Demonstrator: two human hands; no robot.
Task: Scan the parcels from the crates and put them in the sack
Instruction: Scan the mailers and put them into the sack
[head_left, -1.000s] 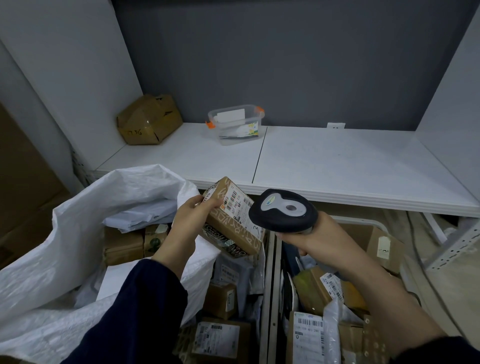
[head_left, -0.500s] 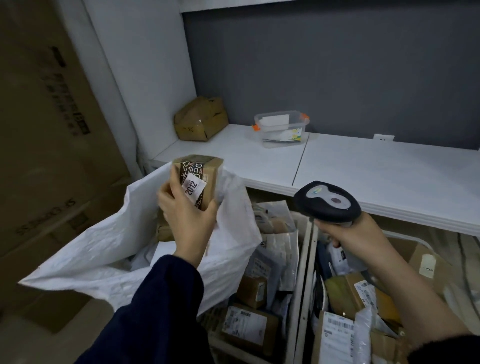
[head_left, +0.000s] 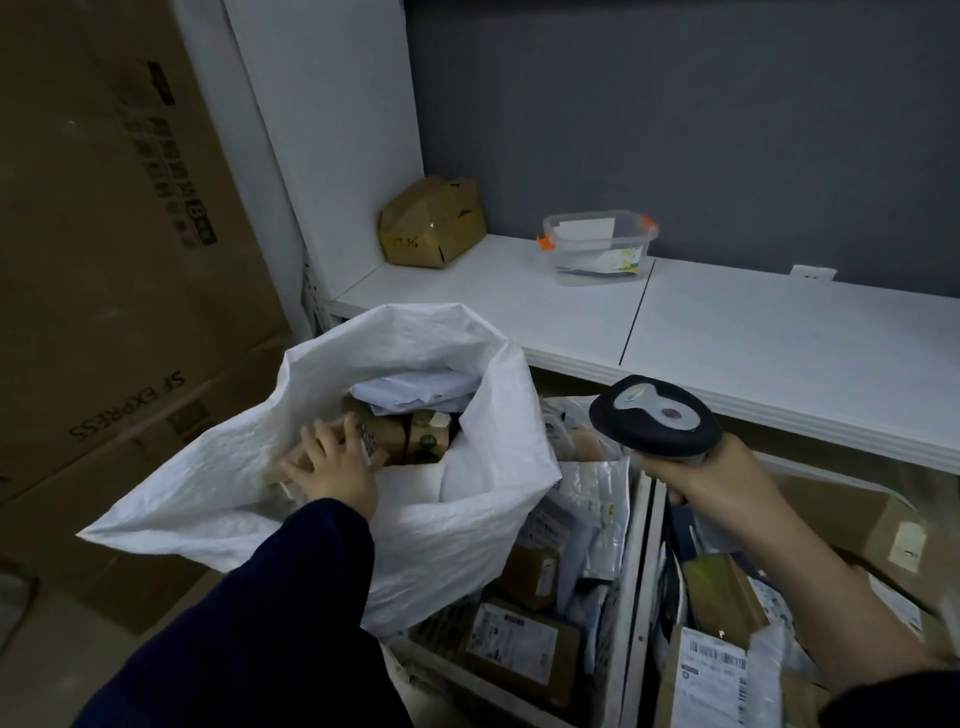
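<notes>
My left hand (head_left: 332, 465) reaches down inside the open white sack (head_left: 218, 478), its fingers wrapped over a small brown cardboard parcel (head_left: 296, 460) with a printed label. Other brown boxes (head_left: 415, 434) and a pale mailer (head_left: 415, 389) lie in the sack beyond it. My right hand (head_left: 696, 467) is closed around a black and grey barcode scanner (head_left: 657, 415), held above the gap between two crates. The left crate (head_left: 631, 571) and the right crate (head_left: 657, 582) hold several labelled boxes and plastic mailers.
A white shelf (head_left: 727, 332) runs behind the crates, with a crumpled brown box (head_left: 434, 221) and a clear plastic tub (head_left: 600, 247) on it. Large cardboard cartons (head_left: 104, 234) stand to the left of the sack.
My left hand carried the small parcel from in front of the scanner leftward and down into the sack. The scanner hand stayed roughly where it was; my view turned left.
</notes>
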